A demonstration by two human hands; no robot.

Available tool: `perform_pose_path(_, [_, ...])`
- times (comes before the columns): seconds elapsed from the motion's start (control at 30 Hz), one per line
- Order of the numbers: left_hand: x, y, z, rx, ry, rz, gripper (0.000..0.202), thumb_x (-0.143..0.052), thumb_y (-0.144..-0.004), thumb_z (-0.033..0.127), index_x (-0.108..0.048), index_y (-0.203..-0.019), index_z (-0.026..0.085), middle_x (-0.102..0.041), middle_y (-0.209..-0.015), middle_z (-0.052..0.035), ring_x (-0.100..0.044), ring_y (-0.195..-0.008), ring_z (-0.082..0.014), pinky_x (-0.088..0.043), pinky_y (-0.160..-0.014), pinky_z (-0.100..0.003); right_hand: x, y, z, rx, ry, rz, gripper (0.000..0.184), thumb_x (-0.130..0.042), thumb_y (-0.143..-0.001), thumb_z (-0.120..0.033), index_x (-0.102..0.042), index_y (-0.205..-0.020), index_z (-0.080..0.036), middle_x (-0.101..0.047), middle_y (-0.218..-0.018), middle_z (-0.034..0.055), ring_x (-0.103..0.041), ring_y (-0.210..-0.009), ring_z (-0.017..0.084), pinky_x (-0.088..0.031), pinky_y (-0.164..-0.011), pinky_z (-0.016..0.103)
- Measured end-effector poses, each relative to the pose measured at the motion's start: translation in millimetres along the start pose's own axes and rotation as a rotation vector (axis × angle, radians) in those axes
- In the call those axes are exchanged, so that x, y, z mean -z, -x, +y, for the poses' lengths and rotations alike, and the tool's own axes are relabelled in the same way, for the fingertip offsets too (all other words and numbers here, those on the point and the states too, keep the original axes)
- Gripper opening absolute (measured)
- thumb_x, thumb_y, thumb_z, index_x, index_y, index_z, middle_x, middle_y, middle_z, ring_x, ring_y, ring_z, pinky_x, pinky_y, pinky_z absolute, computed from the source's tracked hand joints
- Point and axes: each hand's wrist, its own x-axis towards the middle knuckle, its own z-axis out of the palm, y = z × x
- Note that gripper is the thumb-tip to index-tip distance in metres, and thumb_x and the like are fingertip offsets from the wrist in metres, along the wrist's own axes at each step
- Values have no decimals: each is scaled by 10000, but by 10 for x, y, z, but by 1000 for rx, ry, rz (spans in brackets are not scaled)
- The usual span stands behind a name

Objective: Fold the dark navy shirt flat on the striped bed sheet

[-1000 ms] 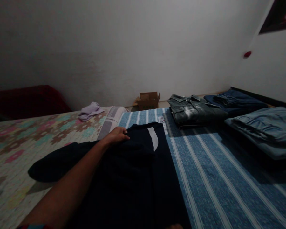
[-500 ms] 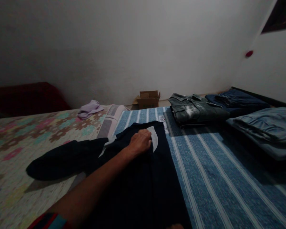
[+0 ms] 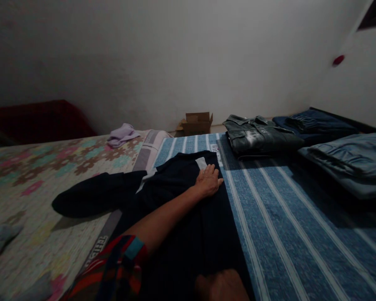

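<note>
A dark navy long-sleeved garment [image 3: 175, 217] lies on the bed, one sleeve stretched out to the left and its right edge folded straight. Light patches show near its shoulders. My left hand [image 3: 208, 180] rests flat on the upper right of the garment, fingers extended, partly covering a white patch [image 3: 201, 163]. At the bottom edge of the view, my right hand [image 3: 224, 286] is over the lower right part of the garment. It is dim and blurred, and its fingers cannot be made out.
On the right lie a folded dark grey denim jacket [image 3: 260, 136], folded dark blue clothing [image 3: 316, 123] and folded light blue jeans [image 3: 354, 161]. A lilac cloth [image 3: 123, 135] sits on the floral bedspread. Behind the bed stands an open cardboard box [image 3: 196, 123] by the wall.
My left hand has slid right across the garment and flattened out from a closed shape. My right hand has come further into view at the bottom. The view has shifted slightly.
</note>
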Motion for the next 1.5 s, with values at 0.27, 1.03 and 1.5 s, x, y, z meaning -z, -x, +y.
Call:
perform_pose_path(0.27, [-170,206,170,-64,-7,-16,658,-234,-903,564,-253,-1398,131,-173,-1512,-137,-92,-1392,-265,-123,-1101,-464,137,252,63,73,-7,95,238,-556,-691,-160,-599,-926,-151,-701,-780,103,-669,-687,249,-332,-498,257])
perform_pose_path(1.03, [-222,1816,466,544,889,131,161,-628,-751,271,-511,-820,185,-585,-670,6,-603,-662,-157,-450,-572,-251,-430,927,514,160,-276,959,155,-390,-879,-135,-524,-818,-180,-539,-672,28,-517,-629,142,-390,-596,252])
perform_pose_path(1.5, [-266,1716,574,549,1118,-10,187,-596,-711,96,-449,-631,177,-424,-462,92,-388,-335,-59,-285,-356,-183,-438,882,387,433,-53,1084,172,-464,-822,-53,-552,-906,-175,-639,-862,72,-587,-855,184,-471,-763,344])
